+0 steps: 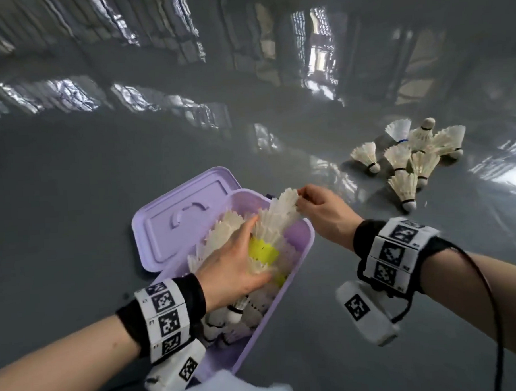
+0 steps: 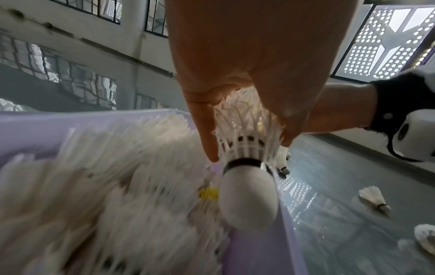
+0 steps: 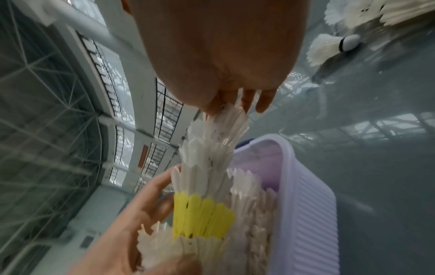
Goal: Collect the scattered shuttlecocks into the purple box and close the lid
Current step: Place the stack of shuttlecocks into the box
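The purple box (image 1: 298,260) stands open on the floor, its lid (image 1: 178,216) lying flat to the left, and it is filled with white shuttlecocks. My left hand (image 1: 259,250) grips a nested stack of shuttlecocks (image 1: 277,221) over the box; one in the stack is yellow (image 1: 263,252). My right hand (image 1: 300,198) pinches the feather tips at the stack's top end. In the left wrist view, thumb and fingers of the left hand (image 2: 249,148) wrap the stack, whose cork (image 2: 248,195) points at the camera. The right wrist view shows the right hand (image 3: 235,108) on the feathers above the yellow shuttlecock (image 3: 202,216).
A pile of several loose shuttlecocks (image 1: 411,156) lies on the glossy grey floor to the right and behind the box. A few of them show in the wrist views (image 2: 374,197) (image 3: 329,46). A cable runs from my right wristband.
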`<state>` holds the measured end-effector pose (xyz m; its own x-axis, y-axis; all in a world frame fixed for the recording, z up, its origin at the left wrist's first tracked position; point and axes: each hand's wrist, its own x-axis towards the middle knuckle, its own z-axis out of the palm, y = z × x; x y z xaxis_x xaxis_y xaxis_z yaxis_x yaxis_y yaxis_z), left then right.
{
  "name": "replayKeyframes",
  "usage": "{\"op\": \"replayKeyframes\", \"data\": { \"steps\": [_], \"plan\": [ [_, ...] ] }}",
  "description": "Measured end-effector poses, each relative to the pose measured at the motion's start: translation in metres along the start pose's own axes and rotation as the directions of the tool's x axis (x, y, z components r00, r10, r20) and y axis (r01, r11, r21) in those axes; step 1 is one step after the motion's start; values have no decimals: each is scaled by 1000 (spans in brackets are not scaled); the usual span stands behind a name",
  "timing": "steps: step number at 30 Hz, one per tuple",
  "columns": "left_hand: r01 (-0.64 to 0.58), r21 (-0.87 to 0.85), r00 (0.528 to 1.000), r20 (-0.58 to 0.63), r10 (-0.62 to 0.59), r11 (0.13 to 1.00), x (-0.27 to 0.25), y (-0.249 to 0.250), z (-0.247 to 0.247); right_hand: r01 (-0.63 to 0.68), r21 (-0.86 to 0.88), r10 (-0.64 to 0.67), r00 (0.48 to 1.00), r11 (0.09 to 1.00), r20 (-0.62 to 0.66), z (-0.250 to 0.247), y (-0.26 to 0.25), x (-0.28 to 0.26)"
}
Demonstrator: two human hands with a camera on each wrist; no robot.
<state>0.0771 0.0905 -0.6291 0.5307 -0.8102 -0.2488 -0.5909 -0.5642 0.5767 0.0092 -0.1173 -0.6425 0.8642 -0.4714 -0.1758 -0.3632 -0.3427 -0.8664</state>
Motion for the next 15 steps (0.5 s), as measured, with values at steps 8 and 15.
{"op": "replayKeyframes", "data": {
  "steps": [8,15],
  "plan": [
    [-35,122,984,180,13,992,-21,-32,33,178,-422,-154,984,889,90,27,1,-15],
    [-104,411,975,221,12,906,-24,-43,35,181,-497,-89,975,849,203,38,0,-15]
  ]
}}
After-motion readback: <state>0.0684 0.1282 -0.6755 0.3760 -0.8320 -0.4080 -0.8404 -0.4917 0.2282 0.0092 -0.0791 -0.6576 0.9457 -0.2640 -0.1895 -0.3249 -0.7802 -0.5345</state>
